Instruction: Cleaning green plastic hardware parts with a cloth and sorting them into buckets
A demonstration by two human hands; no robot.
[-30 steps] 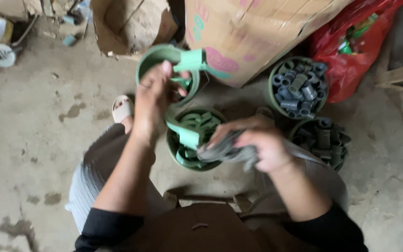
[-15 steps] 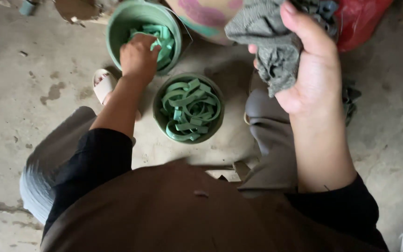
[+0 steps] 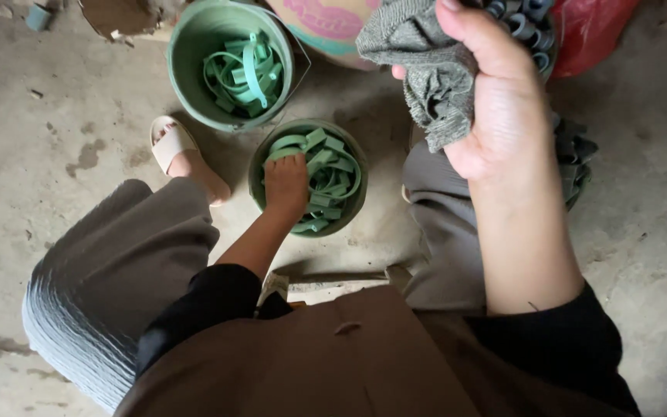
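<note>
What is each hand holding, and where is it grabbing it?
The right hand grips a grey cloth, bunched at its middle. The left hand reaches into a bowl of green plastic strips; whether it grips one cannot be told.

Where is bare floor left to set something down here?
Bare concrete floor lies left of the sandal and far right, beyond the right hand. Between the knees it is crowded: two green buckets, left hand inside the nearer.

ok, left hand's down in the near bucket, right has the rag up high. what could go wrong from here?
1. The left hand digs among tangled green strips in the near bucket; pulling one may drag others out.
2. The far bucket sits close by; it might get knocked.
3. The right hand holds the grey cloth bunched, with a loose end that could slip.
</note>
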